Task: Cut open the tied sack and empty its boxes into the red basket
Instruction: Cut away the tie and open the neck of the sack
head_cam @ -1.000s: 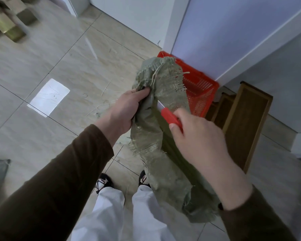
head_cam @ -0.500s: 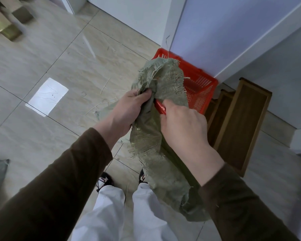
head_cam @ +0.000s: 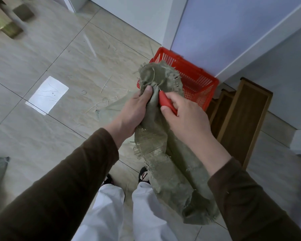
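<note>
Above the beige tiled floor (head_cam: 42, 49), w/ the person standing, one olive-green woven plastic sack (head_cam: 163, 153) hangs between both hands, its frayed neck bunched up top and the body trailing down past the right trouser leg. Left hand (head_cam: 134, 112) is closed tight round the gathered neck, thumb pressed just below the tie. Right hand (head_cam: 186, 119) is curled around a red-handled cutter (head_cam: 166, 101), tip pushed into the bunch right by the left thumb; blade itself is hidden in the fabric, so can't tell how deep it sits. One red slotted plastic basket (head_cam: 195, 80) sits on the floor against the wall's corner, just behind the sack top; no boxes visible in it from here. Sack looks fairly flat, contents not visible. Judgement: step in hand is slicing the tie. To do it well, keep the neck taut w/ the left hand, cut away from the thumb, short strokes, slice only the string not the weave. Count: 1 sack, 1 basket, 1 cutter, 2 hands; loose straw-like fibres scattered on the tiles.
</note>
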A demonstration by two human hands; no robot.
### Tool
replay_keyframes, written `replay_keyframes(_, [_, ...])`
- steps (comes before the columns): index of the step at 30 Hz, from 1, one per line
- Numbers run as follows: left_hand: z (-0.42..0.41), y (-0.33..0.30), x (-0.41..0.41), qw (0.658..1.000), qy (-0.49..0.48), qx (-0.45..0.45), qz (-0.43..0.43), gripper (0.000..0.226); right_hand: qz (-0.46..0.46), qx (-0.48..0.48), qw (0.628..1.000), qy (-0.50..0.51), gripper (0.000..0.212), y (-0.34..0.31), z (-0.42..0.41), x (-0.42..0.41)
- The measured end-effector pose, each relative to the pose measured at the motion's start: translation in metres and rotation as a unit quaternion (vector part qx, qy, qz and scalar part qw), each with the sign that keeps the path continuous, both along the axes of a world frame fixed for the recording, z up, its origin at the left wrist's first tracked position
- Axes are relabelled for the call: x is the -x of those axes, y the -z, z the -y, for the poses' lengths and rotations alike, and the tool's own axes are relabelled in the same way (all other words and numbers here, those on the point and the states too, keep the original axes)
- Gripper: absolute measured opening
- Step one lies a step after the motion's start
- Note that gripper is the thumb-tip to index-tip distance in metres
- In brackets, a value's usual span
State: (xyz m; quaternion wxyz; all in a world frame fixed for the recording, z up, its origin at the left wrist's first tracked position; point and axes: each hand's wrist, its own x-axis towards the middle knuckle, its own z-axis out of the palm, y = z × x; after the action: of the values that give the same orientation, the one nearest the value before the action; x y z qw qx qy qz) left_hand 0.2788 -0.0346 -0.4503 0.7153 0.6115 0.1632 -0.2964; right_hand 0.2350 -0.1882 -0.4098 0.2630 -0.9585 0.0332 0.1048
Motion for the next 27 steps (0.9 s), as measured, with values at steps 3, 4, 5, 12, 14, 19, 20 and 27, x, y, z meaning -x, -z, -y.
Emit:
replay_keyframes(3, [0.004, 0.006, 0.003, 0.998, -0.001, -0.04, 0.054, 0.033, -0.056, -0.079, 0.994, 0.041, 0.021, 0.004, 0.006, -0.002])
replay_keyframes(4, [0.003, 0.007, 0.002, 0.996, 0.001, -0.061, 0.067, 0.033, -0.065, -0.109, 0.99, 0.06, 0.019, 0.006, 0.01, -0.001])
replay_keyframes(5, [0.002, 0.008, 0.001, 0.994, 0.004, -0.08, 0.078, 0.032, -0.069, -0.135, 0.986, 0.073, 0.017, 0.006, 0.013, -0.001])
replay_keyframes(12, [0.003, 0.013, -0.005, 0.988, 0.001, -0.135, 0.073, 0.034, -0.067, -0.176, 0.978, 0.09, 0.011, 0.008, 0.024, 0.004])
replay_keyframes(14, [-0.015, 0.019, -0.011, 0.982, -0.077, -0.169, 0.028, 0.032, -0.031, -0.15, 0.975, 0.161, 0.009, 0.005, 0.047, 0.002])
replay_keyframes(19, [-0.013, 0.021, 0.001, 0.987, -0.027, -0.149, 0.049, 0.035, -0.028, -0.195, 0.974, 0.113, 0.008, 0.007, 0.04, -0.004])
replay_keyframes(20, [-0.006, 0.019, 0.002, 0.992, -0.02, -0.119, 0.047, 0.036, -0.031, -0.202, 0.972, 0.117, 0.002, 0.01, 0.029, -0.005])
replay_keyframes(27, [-0.008, 0.004, 0.013, 1.0, -0.03, 0.01, -0.005, 0.04, -0.12, -0.382, 0.868, 0.293, 0.074, 0.025, 0.01, -0.01])
